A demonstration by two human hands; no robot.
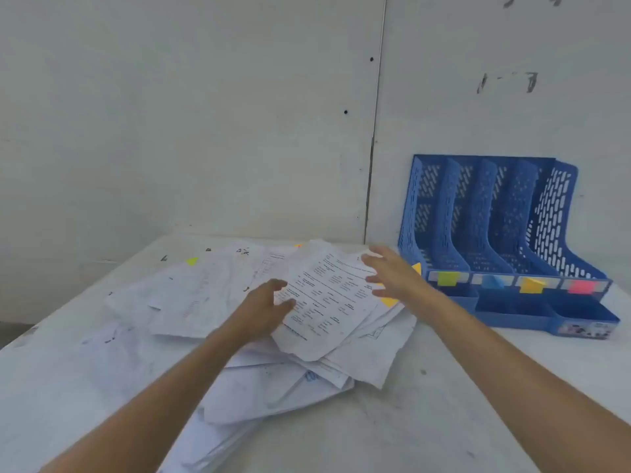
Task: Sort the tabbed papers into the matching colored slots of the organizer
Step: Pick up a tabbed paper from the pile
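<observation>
both hands are at the printed sheet (327, 302) on top of the loose pile (266, 397) on the table (426, 421). the left hand (269, 302) curls at the sheet's left edge, though i cannot tell whether it really pinches the paper. the right hand (389, 274) is spread open over the right edge, just above the yellow tab (388, 301). the blue organizer (426, 199) stands close by on the right, and its yellow label (531, 285) marks the third slot. the sheets overlap untidily, so a lift could likely drag a second page along or scatter the pile. a hurried move might also drop it behind the neighbouring blue label (491, 282).
</observation>
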